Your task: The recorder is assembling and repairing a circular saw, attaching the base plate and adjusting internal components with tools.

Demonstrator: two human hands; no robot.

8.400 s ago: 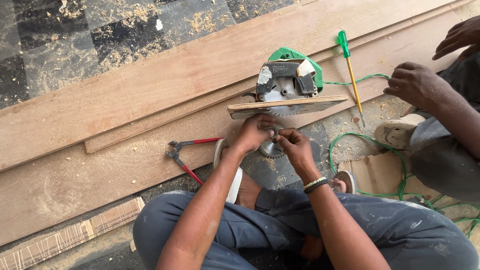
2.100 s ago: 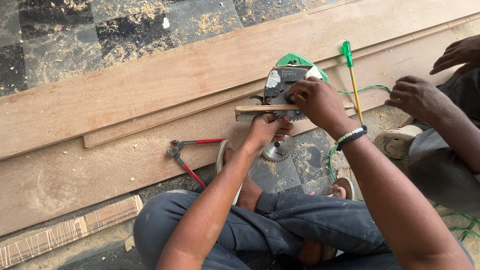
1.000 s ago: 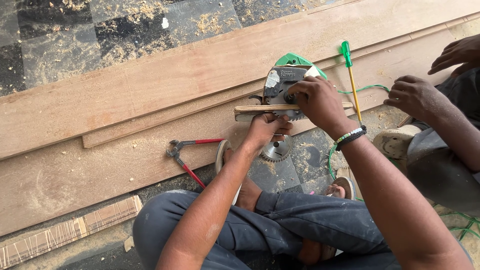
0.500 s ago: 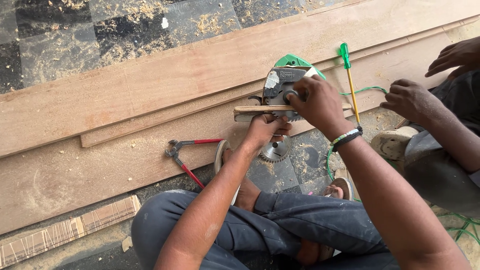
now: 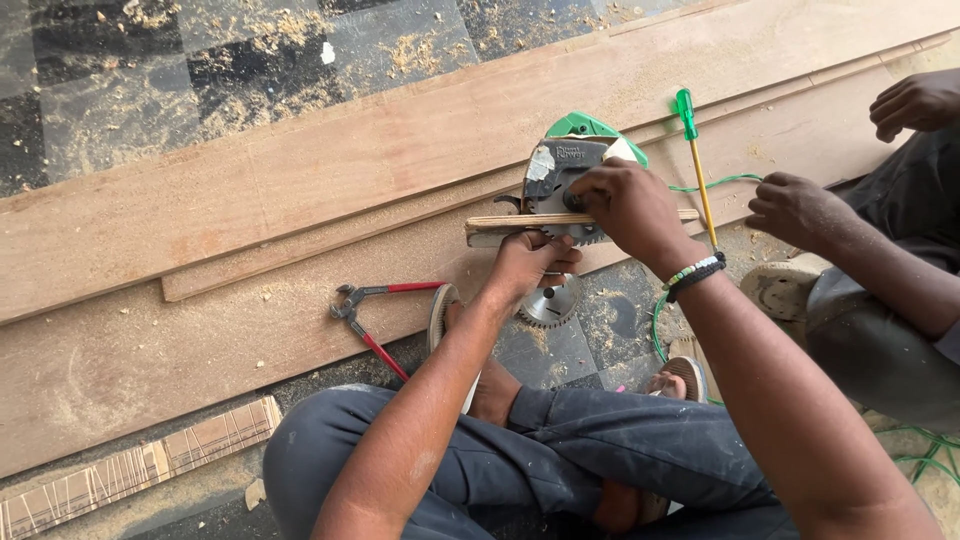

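Sawdust-strewn floor with long wooden planks (image 5: 300, 190): my right hand (image 5: 625, 205) clasps the circular saw (image 5: 560, 185), my left hand (image 5: 530, 265) just below pinches its blade (image 5: 550, 300); red pincers (image 5: 372, 315) lie left.

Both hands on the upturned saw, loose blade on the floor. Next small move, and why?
Probably lower the left hand to the loose saw blade just beneath it. The right hand already steadies the circular saw at its hub, and the blade lies free on the floor.
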